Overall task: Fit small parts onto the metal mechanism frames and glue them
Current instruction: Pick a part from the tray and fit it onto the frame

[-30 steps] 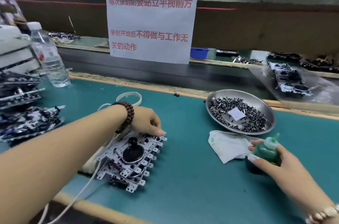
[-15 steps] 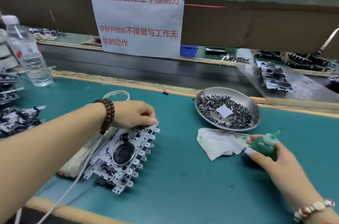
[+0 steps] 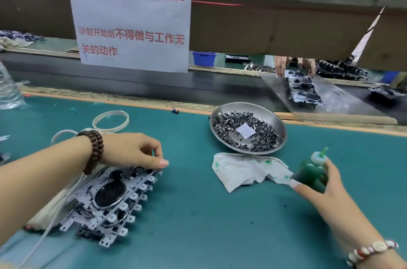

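Metal mechanism frames (image 3: 110, 200): perforated stack w/ black round disc, lower left on teal worktop (image 3: 198, 213). Steel dish (image 3: 279, 123) of small parts (image 3: 253, 134), shiny, dark. Stained white cloth (image 3: 244, 169). Vs 0.5 s ago: little changed. Left hand (image 3: 134, 151) grip pinching stack's far edge; right hand (image 3: 317, 189) grip curled round green glue bottle (image 3: 312, 169).
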A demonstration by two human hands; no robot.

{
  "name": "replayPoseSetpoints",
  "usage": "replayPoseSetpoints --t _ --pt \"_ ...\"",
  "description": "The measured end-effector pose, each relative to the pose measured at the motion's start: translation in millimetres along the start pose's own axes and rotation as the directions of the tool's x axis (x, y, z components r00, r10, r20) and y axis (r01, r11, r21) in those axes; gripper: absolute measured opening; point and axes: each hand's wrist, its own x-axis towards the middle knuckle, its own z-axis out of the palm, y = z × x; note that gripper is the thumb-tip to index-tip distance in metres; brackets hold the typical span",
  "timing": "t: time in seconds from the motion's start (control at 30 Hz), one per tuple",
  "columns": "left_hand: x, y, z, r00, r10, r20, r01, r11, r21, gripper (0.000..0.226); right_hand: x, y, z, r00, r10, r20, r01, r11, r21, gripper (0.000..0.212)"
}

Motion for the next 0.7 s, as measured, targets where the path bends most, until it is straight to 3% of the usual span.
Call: replayPoseSetpoints --t 0.07,0.13,0.17,0.23,0.33,0.4,0.5,0.6,0.7 --pt "0 1 1 0.999 -0.045 -0.019 0.045 0.999 0.016 0.061 -14 -6 0 0.988 -0.049 -0.148 0.048 0.999 -0.01 0.082" --pt "1 3 5 0.995 -0.084 -0.06 0.088 0.994 0.067 0.051 -30 -18 6 0.899 -0.207 -0.386 0.218 0.976 -0.016 0.072" --pt "1 4 7 0.991 -0.097 -0.086 0.108 0.985 0.132 0.043 -36 -26 10 0.844 -0.312 -0.437 0.343 0.939 -0.009 0.063" --pt "2 6 11 0.985 -0.101 -0.138 0.135 0.956 0.262 0.035 -37 -41 22 0.807 -0.486 -0.336 0.517 0.856 0.002 0.043" --pt "1 8 16 0.972 -0.106 -0.207 0.165 0.942 0.292 0.037 -10 -65 45 0.81 -0.586 -0.013 0.58 0.803 -0.136 0.022" --pt "-1 6 17 0.959 -0.109 -0.263 0.172 0.957 0.232 0.036 17 -80 62 0.831 -0.53 0.172 0.557 0.783 -0.277 0.018" --pt "-3 4 16 0.945 -0.095 -0.313 0.155 0.973 0.172 0.033 55 -93 82 0.876 -0.316 0.364 0.474 0.699 -0.535 0.021" --pt "0 5 9 0.918 -0.058 -0.393 0.105 0.99 0.099 0.028 75 -98 91 0.895 -0.098 0.435 0.414 0.548 -0.727 0.026" --pt "5 9 -2 0.854 -0.056 -0.516 0.069 0.998 0.006 0.028 83 -101 95 0.906 -0.016 0.423 0.375 0.495 -0.784 0.031"
